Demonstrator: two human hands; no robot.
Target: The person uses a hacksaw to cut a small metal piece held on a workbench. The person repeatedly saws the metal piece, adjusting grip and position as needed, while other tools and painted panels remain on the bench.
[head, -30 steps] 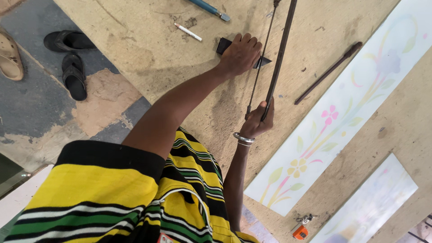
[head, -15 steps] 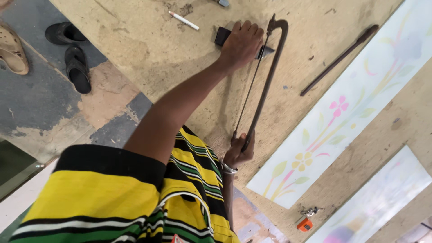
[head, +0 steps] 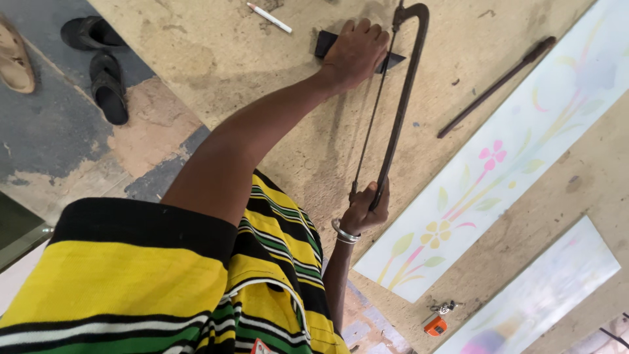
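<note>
One big dusty counter (head: 216,59), two flowered panels (head: 498,164) on it. One hacksaw (head: 393,124): right hand (head: 364,211) fingers clenched round its handle. Left hand (head: 355,52) pins one small black piece (head: 325,43) flat. One white marker (head: 269,18) nearby.

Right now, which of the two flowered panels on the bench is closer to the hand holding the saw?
The long flowered panel with the pink and yellow blossoms. It lies just beside the right hand gripping the hacksaw; the paler panel lies farther away, beyond it.
</note>
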